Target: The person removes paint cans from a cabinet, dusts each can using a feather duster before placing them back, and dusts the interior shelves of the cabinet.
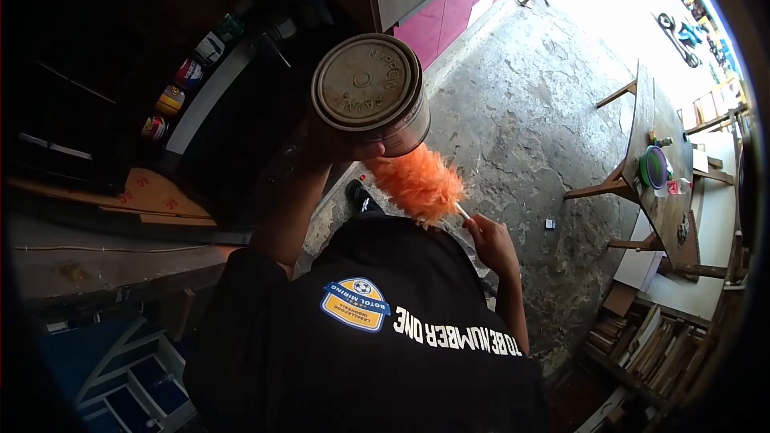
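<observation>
A worn, closed paint can is held up before me, its lid marked "Nippon Paint" facing the camera. My left hand grips it from below; most of the fingers are hidden behind or under the can. In my right hand is the thin handle of an orange feather duster, with the fingers wrapped round it. The fluffy head of the duster lies just below the can and partly behind it; whether they touch I cannot tell.
To the left, several cans line a dark shelf. A wooden table holding a purple-rimmed basin stands on the right, with a rack of wood pieces below it. Pink and grey cabinets border the rough concrete floor.
</observation>
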Demonstrator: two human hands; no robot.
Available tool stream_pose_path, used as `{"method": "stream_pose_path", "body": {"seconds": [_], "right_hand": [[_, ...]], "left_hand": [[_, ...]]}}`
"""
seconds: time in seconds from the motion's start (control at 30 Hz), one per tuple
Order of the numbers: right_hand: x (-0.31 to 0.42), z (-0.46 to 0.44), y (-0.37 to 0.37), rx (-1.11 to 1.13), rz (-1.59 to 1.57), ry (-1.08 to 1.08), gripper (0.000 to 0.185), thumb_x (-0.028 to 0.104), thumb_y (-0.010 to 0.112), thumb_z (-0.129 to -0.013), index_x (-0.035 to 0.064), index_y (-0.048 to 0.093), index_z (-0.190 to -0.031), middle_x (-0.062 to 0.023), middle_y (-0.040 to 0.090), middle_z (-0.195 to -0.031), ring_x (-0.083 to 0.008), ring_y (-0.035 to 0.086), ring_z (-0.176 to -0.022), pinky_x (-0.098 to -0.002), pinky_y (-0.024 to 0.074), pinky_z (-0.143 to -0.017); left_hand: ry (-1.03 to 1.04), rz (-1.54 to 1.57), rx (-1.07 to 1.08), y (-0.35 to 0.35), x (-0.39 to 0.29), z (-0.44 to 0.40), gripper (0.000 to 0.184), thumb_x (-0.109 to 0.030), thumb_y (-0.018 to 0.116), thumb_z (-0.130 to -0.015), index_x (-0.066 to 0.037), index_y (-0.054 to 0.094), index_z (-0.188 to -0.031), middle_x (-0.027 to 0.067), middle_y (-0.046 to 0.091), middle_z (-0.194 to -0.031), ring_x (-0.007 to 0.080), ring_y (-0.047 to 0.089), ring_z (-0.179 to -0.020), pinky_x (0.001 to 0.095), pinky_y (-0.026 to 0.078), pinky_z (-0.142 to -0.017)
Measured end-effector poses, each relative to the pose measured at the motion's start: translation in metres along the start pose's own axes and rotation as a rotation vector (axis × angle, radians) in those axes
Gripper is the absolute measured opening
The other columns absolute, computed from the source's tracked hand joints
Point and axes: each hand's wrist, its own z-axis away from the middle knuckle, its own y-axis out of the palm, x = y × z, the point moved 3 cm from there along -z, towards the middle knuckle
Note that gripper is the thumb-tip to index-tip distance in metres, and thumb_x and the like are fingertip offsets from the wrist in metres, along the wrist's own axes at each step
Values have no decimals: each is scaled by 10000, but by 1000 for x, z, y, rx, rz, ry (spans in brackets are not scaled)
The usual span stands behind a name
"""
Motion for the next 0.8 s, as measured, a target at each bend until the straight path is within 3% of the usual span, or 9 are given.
{"method": "stream_pose_path", "body": {"seconds": [0.1,0.2,0.4,0.47,0.5,0.57,0.6,0.73,0.8], "right_hand": [[6,-2,-25,-121,-100,38,279,242,496,-1081,44,692,-1088,-95,472,-579,-185,485,-519,-368,405,-544],[45,10,-54,-186,-107,-40,267,225,498,-1080,47,695,-1114,-83,452,-572,-179,463,-502,-367,396,-536],[60,19,-25,103,-97,-96,236,197,540,-1060,64,721,-1135,-143,489,-591,-176,448,-494,-375,392,-527],[49,15,-15,188,-72,-165,239,216,564,-1047,25,688,-1114,-233,604,-713,-400,631,-651,-459,471,-619],[46,14,-17,186,-74,-164,239,216,564,-1047,25,688,-1114,-233,604,-713,-400,631,-651,-459,471,-619],[45,7,-33,10,-109,-29,251,216,536,-1064,60,719,-1139,-92,476,-577,-166,453,-502,-374,388,-522],[54,7,-43,-38,-103,59,255,213,536,-1064,51,715,-1144,-71,463,-567,-165,468,-502,-370,389,-521],[64,8,-47,-46,-133,19,247,201,548,-1056,41,719,-1132,-86,453,-565,-169,477,-503,-375,393,-526],[64,11,-37,54,-98,-205,240,192,558,-1050,38,727,-1124,-97,447,-564,-167,475,-500,-370,392,-528]], "left_hand": [[97,-244,64,-9,11,-9,1144,-350,1005,-597,17,394,-1492,151,597,-1366,263,573,-1277,445,463,-1097],[20,-71,-57,10,-14,-26,1092,-315,1001,-608,27,416,-1465,145,618,-1336,249,606,-1233,421,498,-1066],[-26,-36,-205,16,-5,-31,1036,-276,994,-615,54,435,-1422,135,651,-1270,230,646,-1164,408,527,-1030],[102,-152,-208,14,-9,-38,1032,-281,993,-613,54,440,-1417,134,648,-1269,227,650,-1150,410,527,-1023],[65,-122,-186,15,-11,-40,1031,-295,994,-611,54,445,-1412,135,649,-1267,228,650,-1148,409,526,-1023],[25,-91,-159,18,-12,-43,1030,-309,995,-609,53,451,-1406,136,649,-1264,230,651,-1146,409,525,-1023],[40,-103,-143,18,-12,-44,1027,-307,995,-610,51,449,-1403,138,648,-1261,230,649,-1149,409,525,-1021],[69,-107,-79,22,-3,-50,1035,-296,997,-611,43,429,-1407,141,645,-1258,228,638,-1169,410,523,-1022],[-54,-58,-93,22,4,-40,1039,-291,996,-609,42,424,-1410,142,645,-1257,231,635,-1174,411,522,-1024]]}}
